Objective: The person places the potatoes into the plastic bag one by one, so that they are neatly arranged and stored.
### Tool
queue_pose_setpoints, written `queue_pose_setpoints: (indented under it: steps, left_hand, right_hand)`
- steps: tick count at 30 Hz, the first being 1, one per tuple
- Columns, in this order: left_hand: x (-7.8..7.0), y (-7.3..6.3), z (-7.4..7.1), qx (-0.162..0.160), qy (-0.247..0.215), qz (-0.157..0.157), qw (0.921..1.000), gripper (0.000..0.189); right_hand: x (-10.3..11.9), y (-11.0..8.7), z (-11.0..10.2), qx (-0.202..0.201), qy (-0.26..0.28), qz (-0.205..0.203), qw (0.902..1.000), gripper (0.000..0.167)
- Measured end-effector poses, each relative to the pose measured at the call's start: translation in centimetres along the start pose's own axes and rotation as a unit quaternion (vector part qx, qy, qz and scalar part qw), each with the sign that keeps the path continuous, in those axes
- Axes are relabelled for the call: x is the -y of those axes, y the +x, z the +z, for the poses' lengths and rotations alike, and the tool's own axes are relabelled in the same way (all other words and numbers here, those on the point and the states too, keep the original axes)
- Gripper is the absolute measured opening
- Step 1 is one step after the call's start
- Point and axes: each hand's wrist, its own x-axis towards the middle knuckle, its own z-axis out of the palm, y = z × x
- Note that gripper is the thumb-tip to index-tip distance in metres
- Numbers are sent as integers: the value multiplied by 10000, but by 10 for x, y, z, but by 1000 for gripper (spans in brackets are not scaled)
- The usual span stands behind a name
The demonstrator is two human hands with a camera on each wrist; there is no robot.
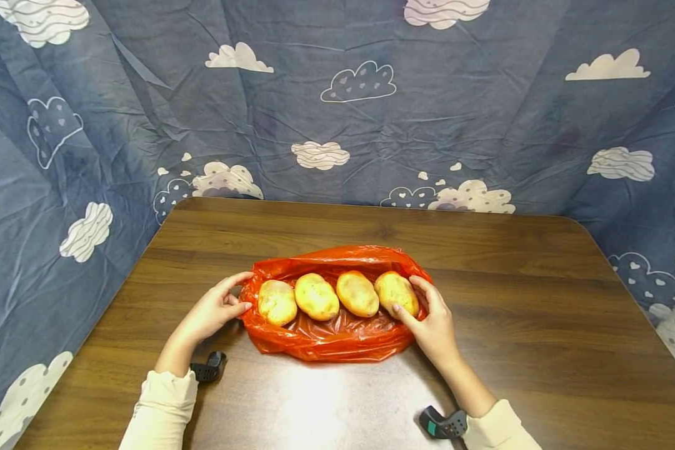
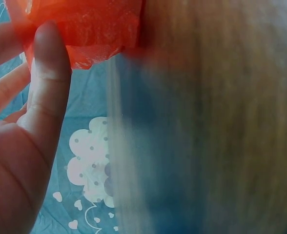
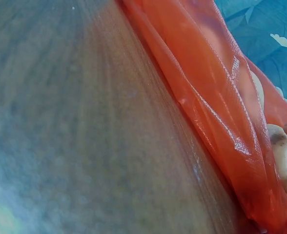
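Observation:
An orange-red plastic bag (image 1: 337, 351) lies spread open on the table, its sides rolled up around several potatoes in a row. My right hand (image 1: 437, 328) grips the rightmost potato (image 1: 395, 290), thumb on its near side and fingers at its far right. In the right wrist view that potato (image 3: 286, 158) shows at the right edge, partly behind the bag's wall (image 3: 207, 83). My left hand (image 1: 210, 312) pinches the bag's left end between thumb and fingers, beside the leftmost potato (image 1: 277, 303). The left wrist view shows the thumb (image 2: 51, 73) against the bag (image 2: 99, 29).
Brown wood-grain table (image 1: 529, 325) extends around the bag, with bright glare near its front. A blue cloth with white clouds (image 1: 292, 125) hangs behind and at the sides. Two middle potatoes (image 1: 317, 297) lie between the outer ones. Black devices (image 1: 443, 424) sit at both wrists.

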Motion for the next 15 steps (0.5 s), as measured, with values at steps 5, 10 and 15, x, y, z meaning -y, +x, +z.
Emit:
queue_pose_setpoints:
  steps: [5, 10, 15]
  left_hand:
    - [1, -1, 0, -14, 15, 16, 10000, 54]
    - [-2, -2, 0, -98, 8, 116, 9999, 53]
    - [-8, -4, -2, -456, 494, 315, 9972, 52]
  right_hand:
    - [0, 1, 0, 44, 175, -34, 9998, 52]
    - [2, 3, -3, 31, 187, -89, 9998, 50]
    - [8, 7, -8, -52, 61, -230, 9997, 48]
